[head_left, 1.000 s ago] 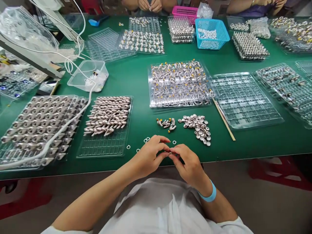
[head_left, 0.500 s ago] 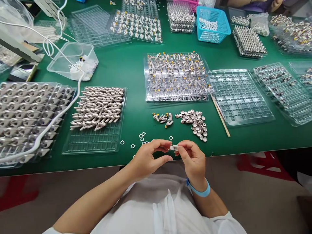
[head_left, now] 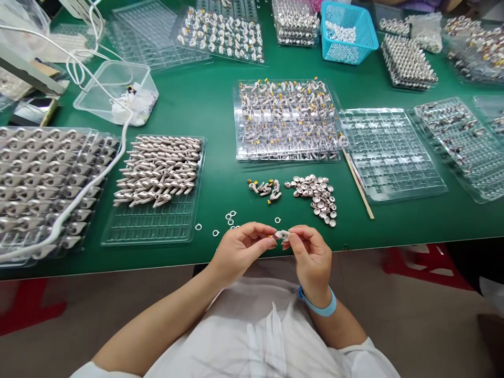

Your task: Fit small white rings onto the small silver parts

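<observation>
Between my two hands is a small white curved part point(head_left: 282, 234), like an earphone stem piece. My left hand point(head_left: 238, 251) pinches its left end, where a bit of orange shows at the fingertips. The thumb and fingers of my right hand point(head_left: 314, 257) grip its other end. Just beyond the hands lies a white ring point(head_left: 277, 220), with more white rings point(head_left: 230, 216) left of it. Several similar curved parts with yellow tabs point(head_left: 264, 188) lie loose on the green table. Right of them is a pile of small round metallic-looking caps point(head_left: 321, 197).
A filled tray of yellow-tabbed parts point(head_left: 287, 121) stands ahead. Rightward are a thin stick point(head_left: 360, 189) and a clear tray point(head_left: 394, 152). Trays of pointed shells point(head_left: 157, 170) and larger shells point(head_left: 35, 178) stand left, under a white cable point(head_left: 82, 197). A blue basket point(head_left: 348, 50) sits farther back.
The hands were close together around something hidden, then drew slightly apart and the white part came into sight. My left fingers have since closed on its left end. The camera view has tilted downward.
</observation>
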Tool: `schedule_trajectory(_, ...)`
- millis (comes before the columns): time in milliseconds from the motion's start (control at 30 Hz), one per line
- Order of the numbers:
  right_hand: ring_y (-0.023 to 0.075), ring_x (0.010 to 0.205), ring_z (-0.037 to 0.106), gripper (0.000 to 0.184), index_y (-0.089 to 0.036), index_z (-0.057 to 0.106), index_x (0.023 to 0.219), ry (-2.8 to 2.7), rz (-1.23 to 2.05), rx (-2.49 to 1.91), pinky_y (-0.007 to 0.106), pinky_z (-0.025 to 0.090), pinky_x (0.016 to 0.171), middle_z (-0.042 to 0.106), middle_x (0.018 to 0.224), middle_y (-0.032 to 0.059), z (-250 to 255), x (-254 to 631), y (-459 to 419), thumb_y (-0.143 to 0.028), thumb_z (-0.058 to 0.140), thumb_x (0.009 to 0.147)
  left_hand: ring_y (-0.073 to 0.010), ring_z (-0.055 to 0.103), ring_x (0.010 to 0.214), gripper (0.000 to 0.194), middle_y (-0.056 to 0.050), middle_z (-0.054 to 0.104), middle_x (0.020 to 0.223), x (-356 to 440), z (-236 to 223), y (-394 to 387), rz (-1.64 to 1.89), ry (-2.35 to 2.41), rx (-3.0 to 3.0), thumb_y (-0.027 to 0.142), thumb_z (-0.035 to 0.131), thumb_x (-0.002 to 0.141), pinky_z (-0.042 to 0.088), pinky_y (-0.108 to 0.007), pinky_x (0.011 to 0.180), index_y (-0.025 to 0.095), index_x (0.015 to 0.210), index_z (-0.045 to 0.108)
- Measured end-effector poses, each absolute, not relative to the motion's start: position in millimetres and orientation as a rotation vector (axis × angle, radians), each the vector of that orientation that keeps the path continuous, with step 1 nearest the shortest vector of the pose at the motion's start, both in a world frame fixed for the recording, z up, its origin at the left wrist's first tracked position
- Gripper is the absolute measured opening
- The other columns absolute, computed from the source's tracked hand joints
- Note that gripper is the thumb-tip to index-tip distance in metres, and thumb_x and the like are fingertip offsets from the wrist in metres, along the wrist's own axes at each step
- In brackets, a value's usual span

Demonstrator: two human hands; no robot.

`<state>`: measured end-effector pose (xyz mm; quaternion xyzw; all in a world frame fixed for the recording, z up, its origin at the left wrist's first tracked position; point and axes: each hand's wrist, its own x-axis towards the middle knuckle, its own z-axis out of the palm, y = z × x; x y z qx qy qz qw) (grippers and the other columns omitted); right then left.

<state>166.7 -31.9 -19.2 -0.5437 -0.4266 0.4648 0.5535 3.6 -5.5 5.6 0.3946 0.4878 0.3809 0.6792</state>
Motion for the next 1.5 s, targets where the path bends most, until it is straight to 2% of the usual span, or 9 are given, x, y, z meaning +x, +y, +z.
schedule_trajectory(133, 0.0113, 0.064, 0.063, 0.006, -0.021, 0.065, 0.090, -0.973, 1.105, -1.253, 0.025, 0.056, 0.060, 0.066, 0.082, 0.0006, -19.8, 164.2, -31.1, -0.026, 0.064, 0.089, -0.0193, 0.068, 0.090, 0.031, -0.008, 0.072, 0.096, 5.4, 1.8, -7.0, 0.857, 1.113, 1.004, 0.028, 0.077, 0.075, 0.059, -0.033, 0.082, 0.015, 0.103, 0.069)
schedule_trajectory(400, 0.0168, 0.078, 0.061, 0.004, -0.023, 0.064, 0.086, -1.059, 0.976, -1.129, 0.031, 0.054, 0.066, 0.063, 0.079, 0.0017, -21.8, 159.6, -30.5, -0.020, 0.063, 0.087, -0.0152, 0.067, 0.073, 0.026, -0.005, 0.070, 0.080, 18.2, 4.3, -6.4, 0.843, 0.937, 0.800, 0.038, 0.076, 0.078, 0.060, -0.028, 0.071, 0.014, 0.086, 0.072)
schedule_trajectory(533, 0.0175, 0.079, 0.060, 0.004, -0.024, 0.062, 0.087, -1.061, 0.944, -1.134, 0.033, 0.053, 0.066, 0.062, 0.078, 0.0019, -25.3, 159.5, -31.2, -0.020, 0.061, 0.087, -0.0160, 0.067, 0.078, 0.027, -0.004, 0.070, 0.081, 18.5, 1.4, -7.2, 0.877, 0.902, 0.737, 0.033, 0.082, 0.072, 0.060, -0.027, 0.069, 0.014, 0.087, 0.071)
schedule_trajectory(767, 0.0171, 0.078, 0.058, 0.010, -0.025, 0.063, 0.088, -1.048, 0.926, -1.062, 0.033, 0.052, 0.066, 0.060, 0.077, 0.0013, -25.3, 158.0, -31.2, -0.015, 0.061, 0.087, -0.0118, 0.066, 0.064, 0.030, -0.001, 0.070, 0.077, 18.5, 0.4, -8.1, 0.903, 0.940, 0.664, 0.032, 0.086, 0.066, 0.059, -0.026, 0.066, 0.013, 0.076, 0.064)
schedule_trajectory(900, 0.0176, 0.080, 0.058, 0.014, -0.025, 0.062, 0.089, -1.083, 0.886, -1.058, 0.034, 0.051, 0.068, 0.059, 0.079, 0.0016, -27.7, 161.4, -31.9, -0.012, 0.060, 0.086, -0.0128, 0.068, 0.065, 0.024, -0.003, 0.072, 0.078, 15.0, 3.3, -9.3, 0.898, 0.982, 0.681, 0.028, 0.084, 0.069, 0.060, -0.027, 0.068, 0.014, 0.077, 0.066)
schedule_trajectory(1033, 0.0208, 0.093, 0.060, 0.018, -0.028, 0.059, 0.099, -1.234, 0.902, -1.033, 0.040, 0.053, 0.078, 0.061, 0.094, 0.0049, -27.6, 172.3, -32.7, -0.015, 0.058, 0.086, -0.0150, 0.069, 0.073, 0.007, -0.005, 0.073, 0.083, 5.4, 9.3, -9.5, 0.978, 1.089, 1.096, 0.020, 0.071, 0.081, 0.058, -0.027, 0.071, 0.016, 0.086, 0.072)
schedule_trajectory(1200, 0.0310, 0.123, 0.052, 0.047, -0.030, 0.050, 0.130, -1.546, 0.919, -0.978, 0.050, 0.052, 0.092, 0.053, 0.133, 0.0119, -13.4, 184.3, -28.2, -0.032, 0.061, 0.084, -0.0157, 0.068, 0.075, 0.016, -0.006, 0.075, 0.082, 1.4, 18.4, -8.2, 1.022, 0.984, 1.781, 0.009, 0.060, 0.086, 0.055, -0.030, 0.073, 0.017, 0.095, 0.071)
schedule_trajectory(1300, 0.0263, 0.113, 0.060, 0.042, -0.028, 0.055, 0.127, -1.696, 0.964, -0.969, 0.045, 0.054, 0.091, 0.061, 0.125, 0.0106, -3.0, 186.0, -24.0, -0.028, 0.062, 0.087, -0.0143, 0.067, 0.071, 0.013, -0.004, 0.073, 0.078, 5.4, 19.9, -9.7, 1.052, 0.997, 1.905, 0.009, 0.060, 0.086, 0.055, -0.027, 0.070, 0.018, 0.093, 0.066)
schedule_trajectory(1500, 0.0158, 0.077, 0.064, 0.012, -0.022, 0.064, 0.100, -1.686, 0.994, -1.126, 0.030, 0.055, 0.068, 0.068, 0.088, 0.0041, -1.6, 187.0, -22.4, -0.019, 0.060, 0.089, -0.0120, 0.066, 0.070, 0.014, -0.002, 0.070, 0.079, 7.3, 14.6, -14.3, 1.084, 1.159, 2.054, 0.009, 0.061, 0.086, 0.054, -0.024, 0.070, 0.018, 0.096, 0.060)
